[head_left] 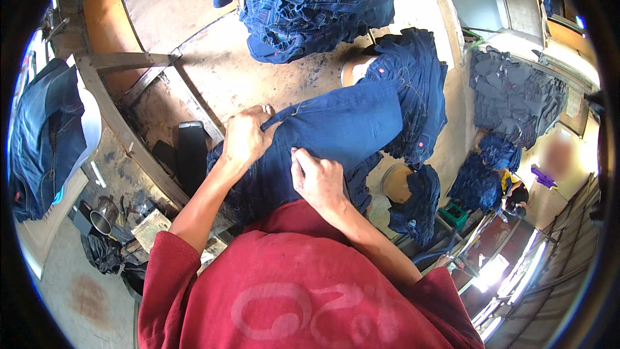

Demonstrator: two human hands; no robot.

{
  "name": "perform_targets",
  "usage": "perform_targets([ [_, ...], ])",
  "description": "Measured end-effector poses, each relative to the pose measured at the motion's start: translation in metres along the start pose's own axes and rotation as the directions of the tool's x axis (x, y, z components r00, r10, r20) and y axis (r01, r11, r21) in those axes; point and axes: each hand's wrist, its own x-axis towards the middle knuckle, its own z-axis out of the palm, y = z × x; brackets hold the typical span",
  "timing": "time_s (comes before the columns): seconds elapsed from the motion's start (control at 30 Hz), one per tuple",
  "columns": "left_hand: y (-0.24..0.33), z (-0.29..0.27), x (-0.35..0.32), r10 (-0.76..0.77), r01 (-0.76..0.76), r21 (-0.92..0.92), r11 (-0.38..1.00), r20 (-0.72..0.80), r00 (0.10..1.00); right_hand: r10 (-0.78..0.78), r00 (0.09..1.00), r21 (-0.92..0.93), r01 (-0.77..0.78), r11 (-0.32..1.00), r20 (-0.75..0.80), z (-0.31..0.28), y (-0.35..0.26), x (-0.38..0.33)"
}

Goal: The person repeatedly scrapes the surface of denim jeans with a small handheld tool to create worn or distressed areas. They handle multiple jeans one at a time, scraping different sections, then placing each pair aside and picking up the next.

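A pair of dark blue jeans [352, 116] lies stretched out in front of me, one leg reaching to the right and the rest bunched against my body. My left hand [248, 136] is closed on the upper edge of the denim, pinching a fold along the seam. Lower and to the right, my right hand [318, 179] rests over the cloth with its fingers curled in; whatever it pinches is hidden. Just beyond the right end of the leg, more jeans [413, 100] with small red tags hang over a rounded support.
A tall stack of folded jeans [316, 6] stands at the far middle. Denim [45, 136] hangs on the left, near a metal mug [103, 218]. Dark grey garments [516, 94] are heaped on the right, with a green crate [453, 216] and another person [558, 155] beyond.
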Motion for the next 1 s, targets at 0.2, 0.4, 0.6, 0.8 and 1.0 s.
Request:
perform_targets([
  [0.2,0.035,-0.033,-0.062,-0.035,0.11,0.168,0.98,-0.395,0.918,0.279,0.96,0.498,-0.256,0.829,0.029,-0.027,0.028,-0.022],
  [0.4,0.049,0.0,-0.197,-0.654,0.615,-0.251,0.748,-0.435,0.618,0.312,0.948,0.457,-0.253,0.853,-0.058,-0.056,0.076,-0.043],
  [0.6,0.045,0.016,-0.236,-0.683,0.581,-0.358,0.73,-0.383,0.622,0.195,0.981,0.272,-0.183,0.945,-0.015,-0.061,0.085,-0.051],
  [0.8,0.061,0.006,-0.211,-0.434,0.396,-0.787,-0.473,0.599,0.673,0.181,0.983,0.478,-0.165,0.863,0.012,-0.059,0.085,-0.062],
  [1.0,0.065,0.026,-0.171,-0.34,0.417,-0.896,-0.151,0.444,0.829,0.625,0.707,0.628,-0.659,0.413,0.33,-0.064,0.077,-0.05],
])
